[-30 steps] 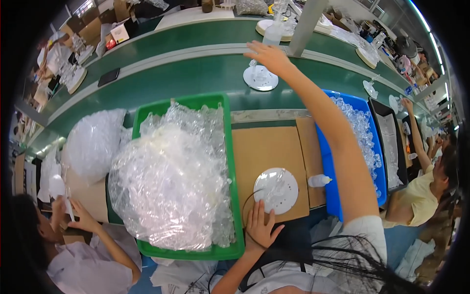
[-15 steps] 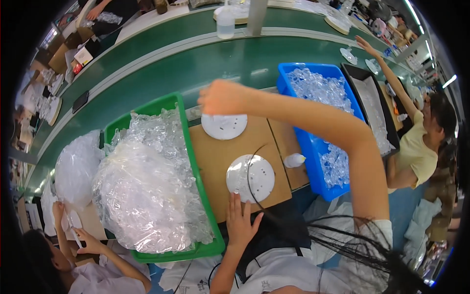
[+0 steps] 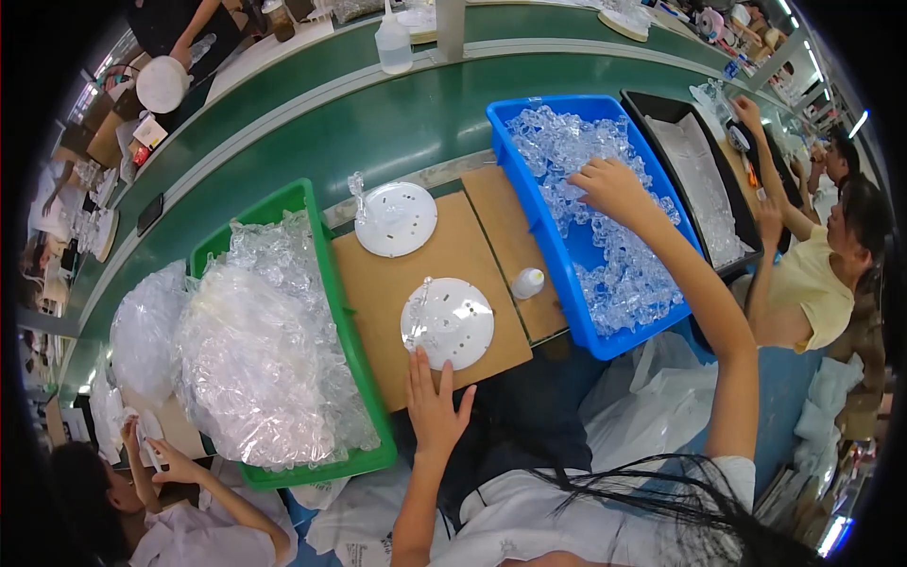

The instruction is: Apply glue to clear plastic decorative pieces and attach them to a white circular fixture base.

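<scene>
My left hand (image 3: 436,404) lies with fingers outstretched on the cardboard, its fingertips at the near edge of a round white disc (image 3: 463,326). This disc has small dark marks and holes, and a clear plastic piece (image 3: 424,326) rests at its left side. Farther off lies a second white disc (image 3: 402,222), with another clear piece (image 3: 357,189) at its left rim. Over the blue bin (image 3: 564,285) is my right hand (image 3: 612,192), fingers slightly bent and apart above the clear plastic parts (image 3: 624,295). Nothing shows in its fingers.
A green bin (image 3: 351,364) at left holds bagged clear parts (image 3: 274,369). A small white bottle (image 3: 528,283) stands between cardboard and blue bin. Beyond that bin is a black tray (image 3: 704,180). Co-workers sit at the right (image 3: 803,274) and lower left (image 3: 203,529).
My right hand has moved from above the far disc rightward to the blue bin, uncovering a clear piece at that disc's rim. My left hand stays by the near disc. The view has shifted.
</scene>
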Available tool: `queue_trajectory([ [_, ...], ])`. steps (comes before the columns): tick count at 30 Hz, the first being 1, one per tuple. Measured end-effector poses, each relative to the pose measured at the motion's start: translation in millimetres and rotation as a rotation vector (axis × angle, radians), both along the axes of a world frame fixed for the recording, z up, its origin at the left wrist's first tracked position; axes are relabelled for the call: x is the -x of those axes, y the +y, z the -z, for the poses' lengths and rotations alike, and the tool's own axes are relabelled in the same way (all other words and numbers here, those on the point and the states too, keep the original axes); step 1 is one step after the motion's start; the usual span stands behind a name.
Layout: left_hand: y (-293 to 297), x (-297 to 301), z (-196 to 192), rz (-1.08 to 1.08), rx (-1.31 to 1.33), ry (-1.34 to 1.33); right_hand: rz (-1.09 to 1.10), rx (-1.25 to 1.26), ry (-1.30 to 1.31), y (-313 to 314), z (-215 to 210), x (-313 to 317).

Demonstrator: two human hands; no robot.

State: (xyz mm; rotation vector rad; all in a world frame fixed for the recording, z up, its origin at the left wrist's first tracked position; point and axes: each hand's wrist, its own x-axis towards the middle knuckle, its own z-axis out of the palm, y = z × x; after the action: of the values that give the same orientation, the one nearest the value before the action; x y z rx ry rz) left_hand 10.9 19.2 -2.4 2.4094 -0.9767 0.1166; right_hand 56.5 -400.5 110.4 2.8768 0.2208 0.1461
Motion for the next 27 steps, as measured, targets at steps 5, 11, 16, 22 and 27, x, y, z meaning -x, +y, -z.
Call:
queue_trajectory([
  [5,-1.9,-0.6,1.9,-0.001,0.035,0.006,0.217,-0.424,-0.268,20.5,-25.3,49.1],
  [11,4.3,-1.5,-1.1,-0.034,0.043,0.033,0.399,-1.205,-0.145,151.9,-52.6,105.4],
  [16,-7.1,-4.7,-2.9,0.002,0.1,0.104,0.547,-2.101,-0.097,250.9,38.9,108.6],
  [22,1.5,-3.8,-0.8,0.003,0.012,0.121,0.466,-0.912,-0.146,270.5,58.6,97.8],
  [27,3.2,-3.5,6.9,0.02,-0.015,0.09,0.317,-0.965,-0.106,257.4,53.8,80.0],
])
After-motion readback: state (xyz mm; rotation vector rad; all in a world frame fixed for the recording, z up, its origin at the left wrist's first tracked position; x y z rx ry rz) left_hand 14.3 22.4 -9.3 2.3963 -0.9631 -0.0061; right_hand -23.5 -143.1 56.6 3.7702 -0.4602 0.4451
